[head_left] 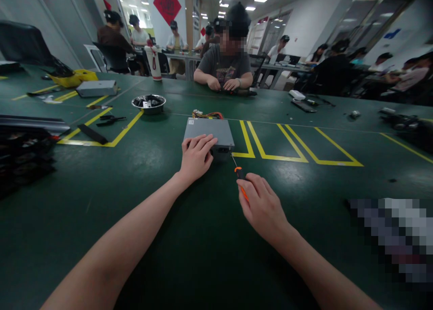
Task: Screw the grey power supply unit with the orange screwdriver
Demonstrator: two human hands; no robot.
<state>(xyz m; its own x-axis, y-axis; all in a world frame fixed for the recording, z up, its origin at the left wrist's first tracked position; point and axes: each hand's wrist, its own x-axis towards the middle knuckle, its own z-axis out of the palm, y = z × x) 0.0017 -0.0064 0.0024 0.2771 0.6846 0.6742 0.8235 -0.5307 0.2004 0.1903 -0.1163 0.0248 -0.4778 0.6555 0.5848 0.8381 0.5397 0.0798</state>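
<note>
- One gray metal box (208,128) sits flat on the green table (152,265), at 12 o'clock from me. It is at 1 o'clock from my left hand (196,162) and 11 o'clock from my right hand (262,201).
- My left fingers lie on top of the box, near its front edge. They are a little bit apart and bent, not pinching. My thumb is down by the front side.
- My right fingers are curled shut around the black and orange screwdriver (239,173). Its thin metal stick points to 11 o'clock, up to the front right corner of the box. I can't tell if the tip is in a screw.
- Red, yellow and other wires (209,114) poke out of the far side of the box.
- A small white sticker (191,122) is on the top of the box, at its far left corner. Its words are too tiny to read.
- A shiny round bowl (149,103) with dark bits in it is at 11 o'clock from me.
- Another gray box (96,88) lies farther off, at 10 o'clock.
- Way back, a red diamond sign (167,4) has dark writing that I can't read.
</note>
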